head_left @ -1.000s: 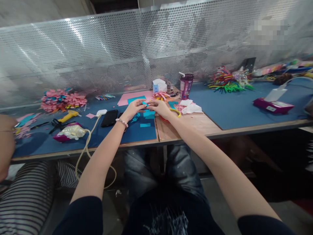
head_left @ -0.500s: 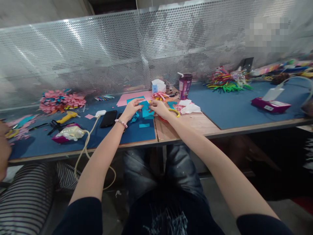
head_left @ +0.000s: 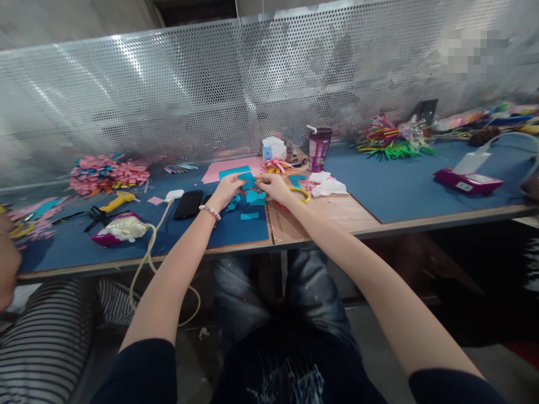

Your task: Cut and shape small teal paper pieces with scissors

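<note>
Between my two hands is a small piece of blue paper [head_left: 247, 179], pinched at its left side by my left hand [head_left: 229, 189] and at its right side by my right hand [head_left: 272, 186]. Fingertips of both hands are partly hidden. Just below lie other blue paper pieces [head_left: 255, 197], and a small blue strip [head_left: 249, 216] rests on the table nearer to me. Crumpled blue bits [head_left: 233, 203] sit beside my left hand. Under my right wrist are scissors with a yellow handle [head_left: 304, 194], mostly covered by the arm.
Pink sheets [head_left: 213, 171] lie behind my hands. A purple cup [head_left: 319, 150] with a straw stands at the back right, near white tissues [head_left: 330, 187]. To the left are a black phone [head_left: 188, 204], a yellow glue gun [head_left: 118, 201] and pink paper flowers [head_left: 95, 175]. Another person sits far left.
My left fingers have closed in more over the blue paper, and its visible part has tilted slightly. Both hands stay in nearly the same place.
</note>
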Demonstrator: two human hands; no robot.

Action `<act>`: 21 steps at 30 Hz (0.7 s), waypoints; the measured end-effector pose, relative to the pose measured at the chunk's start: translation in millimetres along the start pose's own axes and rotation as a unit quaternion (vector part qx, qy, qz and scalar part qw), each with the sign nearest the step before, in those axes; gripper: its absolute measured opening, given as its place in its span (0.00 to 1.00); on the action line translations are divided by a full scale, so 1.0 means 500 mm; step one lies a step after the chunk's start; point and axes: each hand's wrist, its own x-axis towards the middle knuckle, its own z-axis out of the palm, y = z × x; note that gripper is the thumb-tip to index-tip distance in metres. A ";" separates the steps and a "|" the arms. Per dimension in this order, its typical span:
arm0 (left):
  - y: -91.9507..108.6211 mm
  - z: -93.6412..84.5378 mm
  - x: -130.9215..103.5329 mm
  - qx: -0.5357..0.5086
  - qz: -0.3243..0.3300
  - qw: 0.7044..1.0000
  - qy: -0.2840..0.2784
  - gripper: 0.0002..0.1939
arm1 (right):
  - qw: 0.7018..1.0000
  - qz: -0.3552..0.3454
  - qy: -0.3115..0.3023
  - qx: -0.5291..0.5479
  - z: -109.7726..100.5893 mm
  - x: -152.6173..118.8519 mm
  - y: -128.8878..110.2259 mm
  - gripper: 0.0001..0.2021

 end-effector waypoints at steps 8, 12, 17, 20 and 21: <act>-0.006 -0.004 0.000 -0.048 0.005 0.999 -0.023 0.16 | 0.983 -0.085 0.023 -0.160 0.007 0.011 0.023 0.15; -0.008 -0.007 0.001 -0.063 0.003 0.998 -0.015 0.17 | 0.964 -0.111 0.012 -0.240 0.004 0.008 0.017 0.17; -0.007 -0.004 0.008 -0.087 -0.003 0.996 -0.006 0.14 | 0.941 -0.126 -0.012 -0.313 0.002 -0.005 0.010 0.22; -0.006 -0.001 0.010 -0.091 -0.001 0.996 0.000 0.14 | 0.933 -0.130 -0.024 -0.334 0.000 -0.013 0.007 0.24; -0.006 -0.001 0.010 -0.089 -0.001 0.996 0.002 0.14 | 0.932 -0.133 -0.026 -0.337 0.000 -0.016 0.005 0.24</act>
